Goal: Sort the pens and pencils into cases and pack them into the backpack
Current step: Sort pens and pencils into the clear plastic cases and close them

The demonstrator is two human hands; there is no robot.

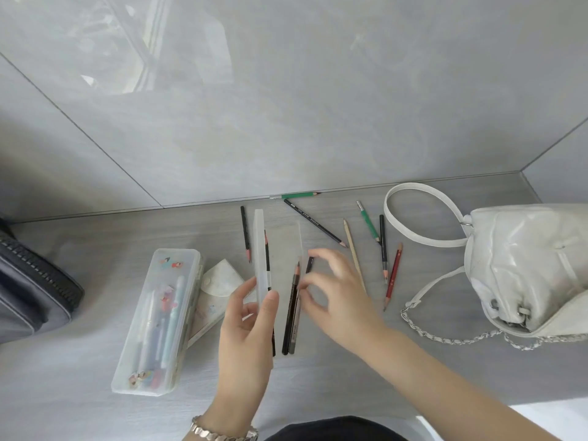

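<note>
Translucent case [260, 243] is being gripped by the left hand [248, 326]; loose pencils [354, 251] are lying lengthwise just beside the nearer right hand [342, 302], its blurred grasp impossible to tell

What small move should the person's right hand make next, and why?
Probably the right hand should lay the short dark pencil at its fingertips into the open clear plastic case, beside the two long dark pencils already there. The left hand holds the translucent lid up, so the case is free to fill. Whether the short pencil is gripped is blurred.
</note>
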